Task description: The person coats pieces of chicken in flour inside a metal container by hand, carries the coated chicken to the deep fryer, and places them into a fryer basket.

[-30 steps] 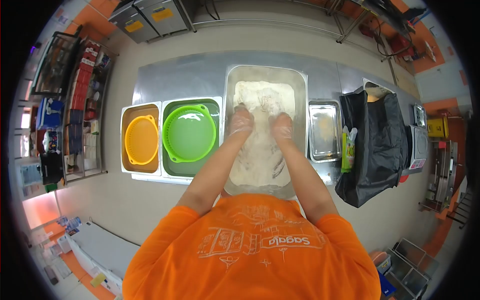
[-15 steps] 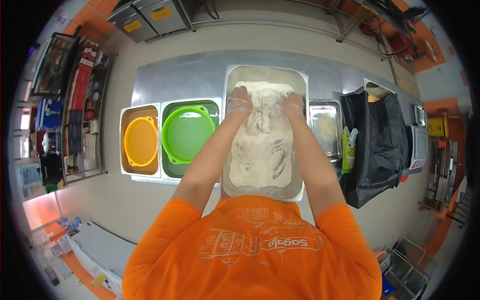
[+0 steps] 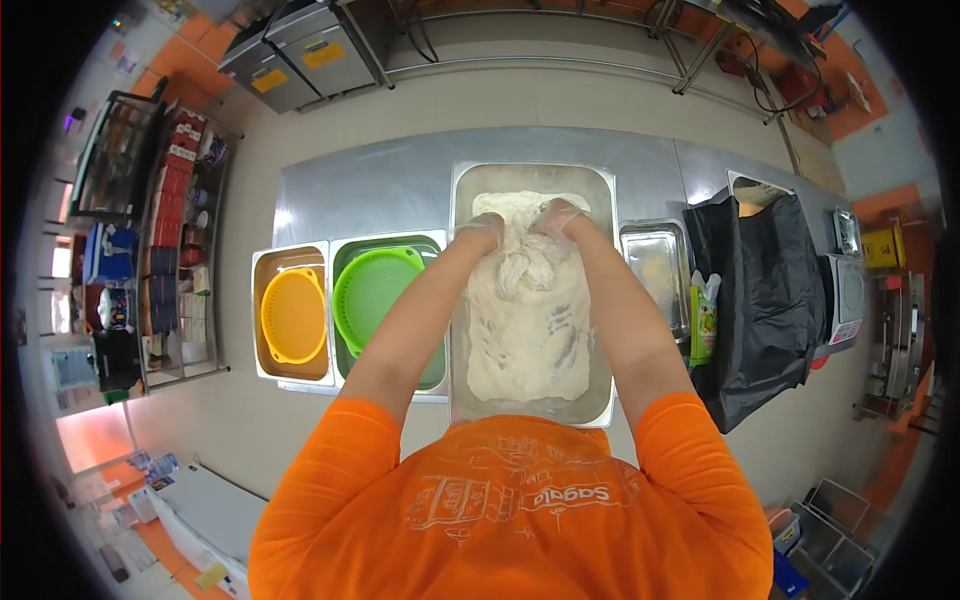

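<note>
A deep metal tray (image 3: pixel 461 375) holds pale flour with a clump of floured pieces (image 3: pixel 525 265) near its far half. My left hand (image 3: pixel 482 232), in a clear glove, is at the clump's left side, its fingers curled into the floured pieces. On the other side my right hand (image 3: pixel 560 218), also in a clear glove, has its fingers bent round the top right of the clump. Flour hides part of the fingertips of both hands.
Left of the tray are a yellow basket (image 3: pixel 293 315) and a green basket (image 3: pixel 378 295) in metal pans. To the right sit a shallow metal tray (image 3: pixel 655 275), a green packet (image 3: pixel 704 320) and a black bag (image 3: pixel 765 300).
My hands first spread apart toward the far side of the tray, then came closer together around the clump. The pieces are now heaped between them. The view has tilted slightly.
</note>
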`<state>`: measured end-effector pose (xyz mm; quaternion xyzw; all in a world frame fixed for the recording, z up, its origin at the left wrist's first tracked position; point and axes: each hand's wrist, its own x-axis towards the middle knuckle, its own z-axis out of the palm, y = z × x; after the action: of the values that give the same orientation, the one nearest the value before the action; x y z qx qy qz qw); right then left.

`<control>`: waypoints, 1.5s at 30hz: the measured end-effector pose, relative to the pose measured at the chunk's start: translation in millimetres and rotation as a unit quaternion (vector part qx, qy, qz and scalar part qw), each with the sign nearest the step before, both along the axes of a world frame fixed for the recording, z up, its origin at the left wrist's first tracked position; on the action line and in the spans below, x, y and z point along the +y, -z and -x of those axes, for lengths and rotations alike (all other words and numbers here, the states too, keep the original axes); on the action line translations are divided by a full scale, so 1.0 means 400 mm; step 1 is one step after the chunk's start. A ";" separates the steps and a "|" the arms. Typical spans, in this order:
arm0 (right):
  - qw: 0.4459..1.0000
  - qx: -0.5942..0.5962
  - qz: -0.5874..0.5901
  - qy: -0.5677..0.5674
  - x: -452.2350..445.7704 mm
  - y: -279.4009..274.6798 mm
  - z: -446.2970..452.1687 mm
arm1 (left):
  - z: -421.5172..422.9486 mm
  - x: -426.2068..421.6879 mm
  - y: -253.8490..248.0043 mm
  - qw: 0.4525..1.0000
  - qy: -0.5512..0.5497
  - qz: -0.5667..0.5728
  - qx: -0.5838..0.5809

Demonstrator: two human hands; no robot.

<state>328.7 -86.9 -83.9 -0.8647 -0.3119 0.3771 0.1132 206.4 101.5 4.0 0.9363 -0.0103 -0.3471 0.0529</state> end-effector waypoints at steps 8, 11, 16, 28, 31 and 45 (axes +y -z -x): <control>0.991 -0.112 0.063 -0.025 0.042 -0.310 0.102 | 0.042 -0.048 -0.027 0.977 -0.181 0.064 -0.090; 0.991 -0.122 0.035 -0.050 0.042 -0.296 0.100 | 0.055 -0.055 -0.134 0.974 -0.194 0.051 -0.102; 0.987 -0.109 -0.033 0.115 0.004 -0.306 0.098 | 0.057 -0.029 -0.128 0.933 -0.309 0.062 -0.176; 0.966 -0.151 -0.110 0.178 -0.038 -0.275 0.195 | 0.104 -0.073 -0.041 0.939 -0.276 0.110 -0.176; 0.980 -0.171 -0.028 0.097 -0.056 -0.284 0.200 | 0.150 -0.099 -0.036 0.954 -0.240 0.107 -0.143; 0.967 -0.147 0.135 0.156 -0.001 -0.333 0.330 | 0.208 -0.179 -0.041 0.932 -0.283 0.071 -0.214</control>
<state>196.7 -87.1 49.2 -0.9560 -0.1322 0.2617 0.0058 123.3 30.1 20.5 0.9465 0.2192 -0.1074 0.2112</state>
